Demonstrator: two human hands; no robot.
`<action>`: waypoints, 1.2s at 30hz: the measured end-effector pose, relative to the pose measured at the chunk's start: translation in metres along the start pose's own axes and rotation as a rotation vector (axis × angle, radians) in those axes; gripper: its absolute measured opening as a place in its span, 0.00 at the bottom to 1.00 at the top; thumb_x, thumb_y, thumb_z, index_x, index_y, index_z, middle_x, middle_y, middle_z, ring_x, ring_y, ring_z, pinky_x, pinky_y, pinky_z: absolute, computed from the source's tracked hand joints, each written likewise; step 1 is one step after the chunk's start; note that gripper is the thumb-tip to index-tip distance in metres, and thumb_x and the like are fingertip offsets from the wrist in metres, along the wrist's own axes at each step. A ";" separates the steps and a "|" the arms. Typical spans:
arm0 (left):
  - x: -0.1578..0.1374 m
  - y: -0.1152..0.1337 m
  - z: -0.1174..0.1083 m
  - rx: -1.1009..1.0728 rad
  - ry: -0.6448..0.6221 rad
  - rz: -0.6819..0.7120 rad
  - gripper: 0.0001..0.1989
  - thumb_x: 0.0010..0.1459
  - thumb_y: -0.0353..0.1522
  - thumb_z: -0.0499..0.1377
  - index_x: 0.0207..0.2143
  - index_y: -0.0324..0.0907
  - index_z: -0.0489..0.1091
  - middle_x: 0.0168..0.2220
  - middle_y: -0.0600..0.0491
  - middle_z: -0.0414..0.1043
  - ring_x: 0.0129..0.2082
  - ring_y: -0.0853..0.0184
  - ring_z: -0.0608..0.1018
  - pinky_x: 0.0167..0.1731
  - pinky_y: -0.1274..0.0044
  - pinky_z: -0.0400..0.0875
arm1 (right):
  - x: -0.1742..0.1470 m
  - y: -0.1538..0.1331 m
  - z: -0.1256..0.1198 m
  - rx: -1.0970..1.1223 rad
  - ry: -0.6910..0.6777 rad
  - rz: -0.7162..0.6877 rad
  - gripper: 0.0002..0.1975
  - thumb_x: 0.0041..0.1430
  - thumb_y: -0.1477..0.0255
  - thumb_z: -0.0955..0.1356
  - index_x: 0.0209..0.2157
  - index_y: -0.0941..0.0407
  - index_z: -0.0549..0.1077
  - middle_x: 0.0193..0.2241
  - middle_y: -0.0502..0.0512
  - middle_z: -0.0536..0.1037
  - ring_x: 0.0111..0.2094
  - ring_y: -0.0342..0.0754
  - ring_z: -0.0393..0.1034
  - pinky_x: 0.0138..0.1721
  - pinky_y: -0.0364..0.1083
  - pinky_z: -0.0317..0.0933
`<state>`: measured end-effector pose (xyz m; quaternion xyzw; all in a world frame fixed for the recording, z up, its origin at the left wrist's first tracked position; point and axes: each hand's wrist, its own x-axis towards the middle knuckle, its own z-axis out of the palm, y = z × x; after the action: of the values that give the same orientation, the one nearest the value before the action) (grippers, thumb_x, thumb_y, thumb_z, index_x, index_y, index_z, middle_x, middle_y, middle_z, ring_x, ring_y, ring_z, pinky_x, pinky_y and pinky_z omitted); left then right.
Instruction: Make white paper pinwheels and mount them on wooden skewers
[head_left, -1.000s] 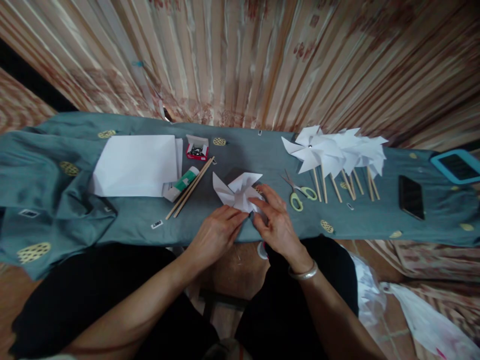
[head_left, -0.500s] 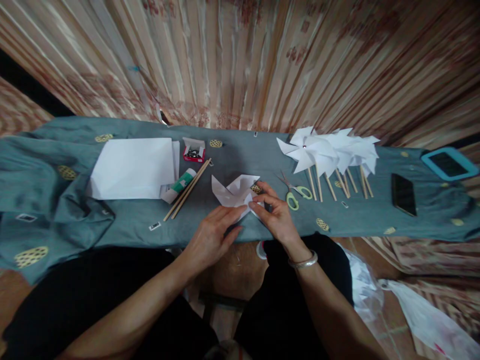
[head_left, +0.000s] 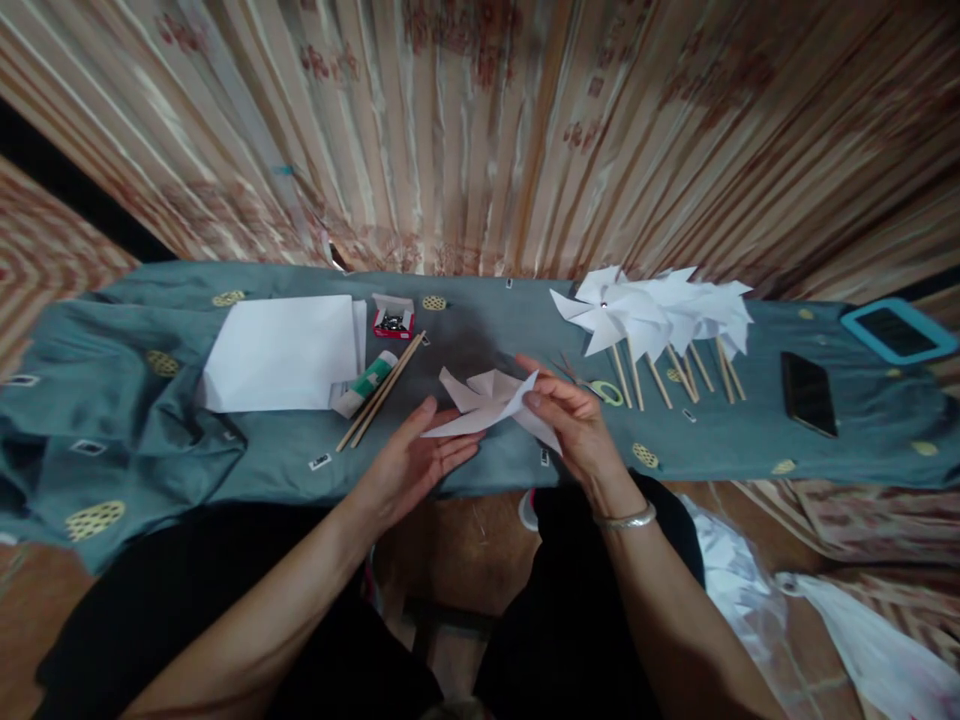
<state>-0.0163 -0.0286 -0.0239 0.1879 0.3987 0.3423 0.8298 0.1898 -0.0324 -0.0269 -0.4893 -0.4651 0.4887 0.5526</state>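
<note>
A white paper pinwheel [head_left: 491, 395] with folded, pointed blades is held up over the cloth, without a stick on it. My right hand [head_left: 574, 415] grips its right blade between the thumb and fingers; a silver bangle is on that wrist. At the pinwheel's left side, my left hand [head_left: 420, 455] has its fingers stretched out under the paper and its thumb apart from them. The scissors [head_left: 606, 392] with light green handles lie just beyond my right hand, which partly hides them. Two wooden sticks [head_left: 382, 395] rest near my left hand, beside a green and white tube [head_left: 367, 382].
A stack of white paper [head_left: 281, 350] lies at the left. Behind the sticks stands an open red box [head_left: 394, 318] with small shiny metal pieces. Finished pinwheels on sticks [head_left: 660, 315] overlap at the right, before a phone [head_left: 808, 393] and a blue-framed tablet [head_left: 898, 330].
The pinwheel has been raised and tilted off the cloth. My left hand has moved from pressing on its centre to under its left side, fingers now spread. My right hand has shifted right.
</note>
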 end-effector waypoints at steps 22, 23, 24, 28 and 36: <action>0.029 -0.011 0.023 0.102 -0.144 -0.012 0.11 0.40 0.30 0.71 0.28 0.34 0.75 0.19 0.52 0.74 0.22 0.67 0.76 0.25 0.79 0.68 | -0.027 -0.019 -0.029 -0.236 -0.240 -0.073 0.05 0.52 0.63 0.74 0.30 0.48 0.79 0.62 0.47 0.66 0.66 0.53 0.53 0.66 0.57 0.45; 0.028 -0.011 0.026 0.134 -0.107 0.008 0.12 0.38 0.29 0.72 0.26 0.34 0.75 0.17 0.54 0.73 0.19 0.69 0.74 0.23 0.80 0.66 | -0.028 -0.018 -0.029 -0.284 -0.225 -0.097 0.05 0.53 0.63 0.74 0.30 0.48 0.79 0.62 0.47 0.65 0.66 0.53 0.51 0.66 0.58 0.44; 0.027 -0.012 0.028 0.156 -0.068 0.031 0.13 0.36 0.30 0.73 0.25 0.35 0.75 0.17 0.55 0.73 0.18 0.71 0.73 0.21 0.80 0.64 | -0.028 -0.017 -0.029 -0.340 -0.207 -0.124 0.05 0.54 0.64 0.73 0.30 0.49 0.79 0.62 0.48 0.65 0.67 0.54 0.50 0.67 0.59 0.42; 0.026 -0.014 0.035 0.176 0.029 0.122 0.17 0.33 0.33 0.74 0.27 0.34 0.76 0.22 0.52 0.77 0.19 0.72 0.73 0.21 0.80 0.64 | -0.028 -0.015 -0.026 -0.598 -0.126 -0.253 0.05 0.57 0.65 0.71 0.30 0.50 0.78 0.63 0.49 0.63 0.68 0.55 0.46 0.67 0.63 0.40; 0.031 -0.016 0.036 0.139 0.101 0.237 0.17 0.32 0.32 0.73 0.28 0.36 0.77 0.30 0.50 0.80 0.24 0.68 0.77 0.30 0.76 0.70 | -0.030 -0.014 -0.013 -0.961 -0.027 -0.407 0.07 0.60 0.67 0.68 0.30 0.53 0.77 0.65 0.53 0.58 0.68 0.60 0.43 0.63 0.68 0.44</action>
<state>0.0324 -0.0187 -0.0274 0.2732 0.4379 0.4183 0.7474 0.2015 -0.0643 -0.0155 -0.5811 -0.7296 0.1092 0.3436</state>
